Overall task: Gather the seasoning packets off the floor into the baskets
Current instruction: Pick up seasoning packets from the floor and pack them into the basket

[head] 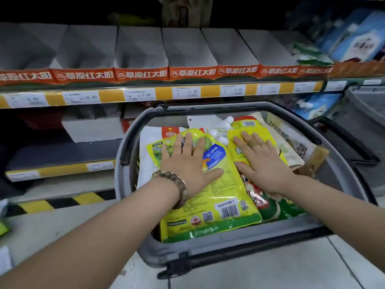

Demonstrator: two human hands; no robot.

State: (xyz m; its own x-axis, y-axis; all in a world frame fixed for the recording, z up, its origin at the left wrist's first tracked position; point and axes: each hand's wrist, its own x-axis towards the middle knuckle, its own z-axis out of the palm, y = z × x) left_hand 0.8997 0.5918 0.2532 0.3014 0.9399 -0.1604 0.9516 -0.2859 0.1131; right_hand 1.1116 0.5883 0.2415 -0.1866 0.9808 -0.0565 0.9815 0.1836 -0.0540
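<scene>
A grey shopping basket (210,250) stands on the floor in front of the shelves, filled with several seasoning packets. On top lies a large yellow-green spouted packet (216,197); my left hand (188,163) presses flat on it with straight, spread fingers. A second yellow packet (246,130) lies to its right, and my right hand (262,163) presses flat on that one. White packets (145,163) and a red-green packet (268,207) show underneath.
Empty grey display boxes with orange fronts (141,75) line the shelf above, over price tags (187,92). A second grey basket (366,109) stands at the right. Yellow-black hazard tape (62,202) marks the shelf base. A green packet edge (2,227) lies at the far left.
</scene>
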